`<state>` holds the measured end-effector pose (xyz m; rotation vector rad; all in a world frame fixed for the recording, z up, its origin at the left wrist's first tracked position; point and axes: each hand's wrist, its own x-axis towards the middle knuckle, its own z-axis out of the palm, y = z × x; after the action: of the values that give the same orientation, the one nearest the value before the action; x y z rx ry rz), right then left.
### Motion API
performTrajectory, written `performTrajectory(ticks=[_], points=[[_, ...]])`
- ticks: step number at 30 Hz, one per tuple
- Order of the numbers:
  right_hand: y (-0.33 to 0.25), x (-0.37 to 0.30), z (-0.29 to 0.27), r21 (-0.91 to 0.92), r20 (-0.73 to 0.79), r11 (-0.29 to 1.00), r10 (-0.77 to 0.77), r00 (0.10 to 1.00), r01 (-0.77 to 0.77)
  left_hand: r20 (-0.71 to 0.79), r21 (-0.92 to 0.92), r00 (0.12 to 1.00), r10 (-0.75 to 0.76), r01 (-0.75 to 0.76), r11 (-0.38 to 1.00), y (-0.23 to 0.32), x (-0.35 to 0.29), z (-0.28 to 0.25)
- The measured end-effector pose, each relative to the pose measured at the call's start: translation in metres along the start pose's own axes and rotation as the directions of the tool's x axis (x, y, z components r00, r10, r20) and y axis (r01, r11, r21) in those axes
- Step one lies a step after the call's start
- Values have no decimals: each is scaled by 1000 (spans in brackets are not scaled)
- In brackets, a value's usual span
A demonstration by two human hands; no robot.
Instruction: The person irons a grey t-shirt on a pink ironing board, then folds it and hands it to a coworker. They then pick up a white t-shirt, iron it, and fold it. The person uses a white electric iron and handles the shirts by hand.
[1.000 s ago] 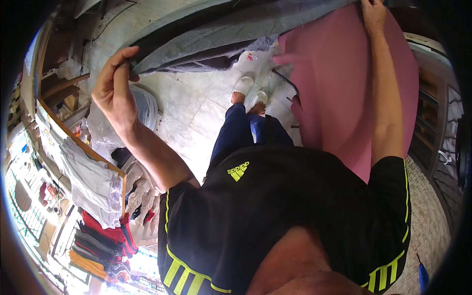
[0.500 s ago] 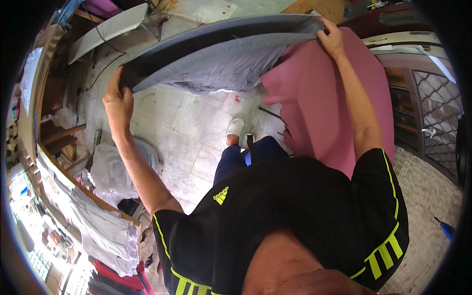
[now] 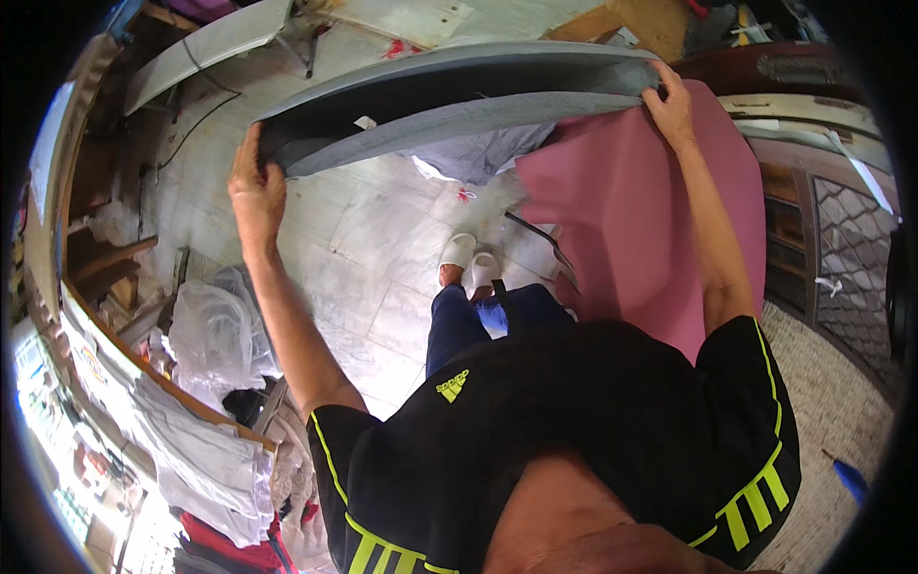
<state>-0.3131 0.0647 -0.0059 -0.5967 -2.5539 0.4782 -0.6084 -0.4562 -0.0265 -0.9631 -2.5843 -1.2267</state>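
Note:
A grey cloth garment [image 3: 411,137] is stretched wide in front of me by its open edge, and its kind does not show clearly. Between its two layers the dark inside shows, with a small white label [image 3: 365,122] in it. My left hand [image 3: 256,196] pinches one end of the opening, thumb and fingers closed on the cloth. At the other end my right hand [image 3: 672,107] grips the edge the same way. The lower part of the garment hangs down toward the floor, beside a broad pink cloth-covered surface [image 3: 636,220] under my right arm.
Pale tiles [image 3: 373,258] cover the floor around my feet. A clear plastic bag [image 3: 220,335] and a bench with white folded cloth [image 3: 196,450] stand at left. A white board on legs [image 3: 206,53] is at the far left. A lattice-front cabinet [image 3: 851,258] stands at right.
Both hands and the garment have shifted right and slightly lower in view. The garment's front layer has dropped and straightened, the opening shows more inside, and the white label has come into view.

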Motion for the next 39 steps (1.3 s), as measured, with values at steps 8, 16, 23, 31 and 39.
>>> performTrajectory(ticks=[8, 16, 23, 31, 39], points=[[-7, 9, -1, 14, 0, 998, 62, 998, -62, -114, -134, 991, -75, 59, 989, 24, -33, 0], [46, -10, -8, -11, 107, 999, 36, 994, -35, -133, -205, 985, -111, 82, 975, 87, -96, -13], [54, 5, 9, -201, 203, 975, -49, 978, 90, -65, -334, 950, -305, 268, 904, 115, -142, -17], [118, 43, 24, -78, 460, 916, -316, 830, 392, -109, -361, 898, -427, 365, 858, 70, -121, 16], [-77, 137, 137, 327, 573, 938, -294, 765, 116, -184, -188, 835, -519, 488, 852, 15, -86, -33]])
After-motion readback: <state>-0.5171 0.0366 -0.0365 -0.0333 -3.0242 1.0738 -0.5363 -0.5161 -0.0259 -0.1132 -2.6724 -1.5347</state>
